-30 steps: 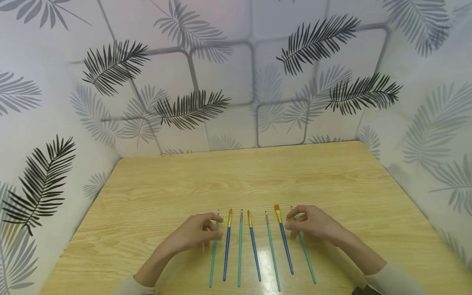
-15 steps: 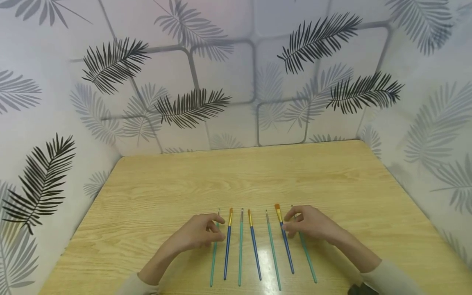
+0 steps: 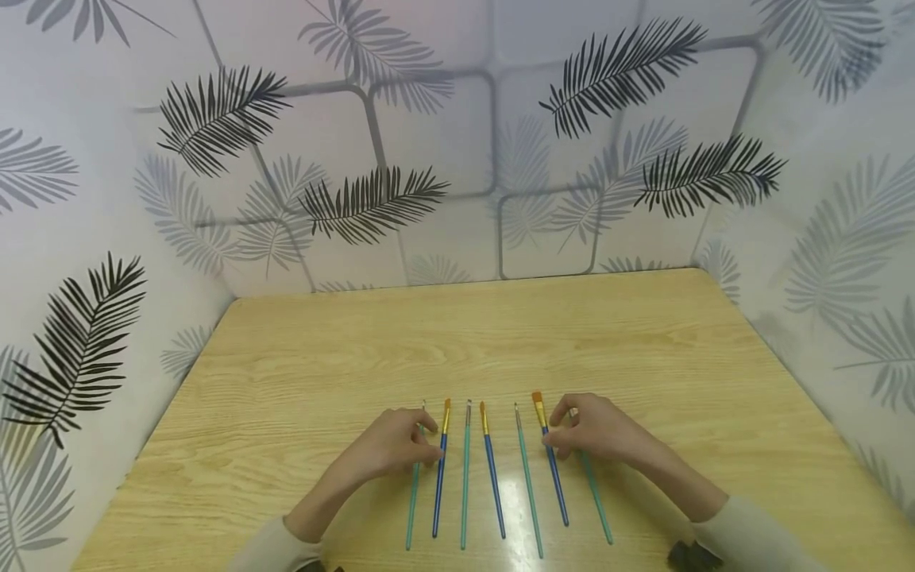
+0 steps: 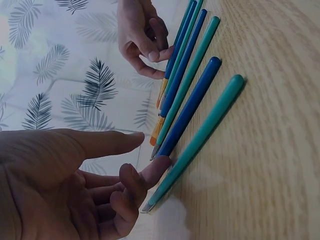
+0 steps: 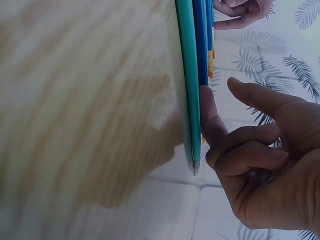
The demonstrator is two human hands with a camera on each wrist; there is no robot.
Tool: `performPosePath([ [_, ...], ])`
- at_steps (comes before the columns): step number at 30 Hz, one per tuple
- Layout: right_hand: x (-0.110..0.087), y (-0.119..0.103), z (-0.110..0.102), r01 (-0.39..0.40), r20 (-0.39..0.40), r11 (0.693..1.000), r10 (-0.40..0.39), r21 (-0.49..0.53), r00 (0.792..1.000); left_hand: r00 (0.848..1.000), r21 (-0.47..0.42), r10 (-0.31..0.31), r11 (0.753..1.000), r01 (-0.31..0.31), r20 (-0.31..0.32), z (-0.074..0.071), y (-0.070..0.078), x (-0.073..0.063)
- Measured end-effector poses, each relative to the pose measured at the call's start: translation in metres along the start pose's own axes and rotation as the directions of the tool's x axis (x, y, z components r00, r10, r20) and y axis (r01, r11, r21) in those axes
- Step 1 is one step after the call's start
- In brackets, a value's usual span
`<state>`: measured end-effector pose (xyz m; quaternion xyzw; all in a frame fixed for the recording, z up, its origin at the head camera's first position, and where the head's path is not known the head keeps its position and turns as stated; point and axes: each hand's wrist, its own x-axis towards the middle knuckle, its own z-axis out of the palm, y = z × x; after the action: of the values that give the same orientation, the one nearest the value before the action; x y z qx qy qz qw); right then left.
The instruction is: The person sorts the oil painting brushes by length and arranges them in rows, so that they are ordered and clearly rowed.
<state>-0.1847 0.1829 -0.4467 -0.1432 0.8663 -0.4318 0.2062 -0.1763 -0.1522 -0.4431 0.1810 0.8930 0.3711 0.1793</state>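
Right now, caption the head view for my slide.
Seven paintbrushes lined up on a wood-grain table, left hand and right hand at opposite ends.

Seven paintbrushes (image 3: 493, 473) lie apart, alternately green and blue

In the head view, the pale wood-grain counter (image 3: 457, 342) left a wide passage across mid-frame, bounded above by the white leaf-patterned wall (image 3: 436, 143). At lower centre, seven slim teal- and blue-handled paintbrushes (image 3: 494, 475) left only narrow gaps, the left hand (image 3: 396, 442) obstructing the row's left end and the right hand (image 3: 595, 429) its right end.
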Motion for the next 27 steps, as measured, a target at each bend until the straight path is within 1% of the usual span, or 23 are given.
performPosePath([
  [3, 0.000, 0.000, 0.002, -0.011, -0.004, 1.000, 0.011, -0.011, 1.000, 1.000, 0.025, -0.019, 0.999, 0.020, -0.013, 0.002, 0.003, 0.001],
  [8, 0.000, -0.002, 0.003, -0.017, -0.010, 1.000, 0.017, -0.024, 1.000, 0.999, 0.025, -0.040, 0.999, 0.040, -0.020, 0.004, 0.006, 0.000],
  [13, 0.003, -0.006, 0.003, -0.014, -0.035, 0.997, 0.011, -0.079, 0.999, 0.998, 0.023, -0.043, 0.999, 0.044, -0.035, 0.005, 0.008, 0.001],
  [17, 0.005, -0.007, 0.004, -0.039, -0.057, 0.992, 0.032, -0.121, 0.998, 0.998, 0.018, -0.055, 0.998, 0.056, -0.042, 0.006, 0.009, 0.002],
  [22, 0.006, -0.007, 0.007, -0.054, -0.060, 0.992, 0.047, -0.112, 0.997, 0.995, 0.030, -0.084, 0.996, 0.085, -0.051, 0.010, 0.011, 0.002],
  [27, 0.007, -0.008, 0.010, -0.075, -0.056, 0.992, 0.070, -0.099, 0.996, 0.995, 0.074, -0.069, 0.994, 0.075, -0.071, 0.014, 0.012, 0.002],
])
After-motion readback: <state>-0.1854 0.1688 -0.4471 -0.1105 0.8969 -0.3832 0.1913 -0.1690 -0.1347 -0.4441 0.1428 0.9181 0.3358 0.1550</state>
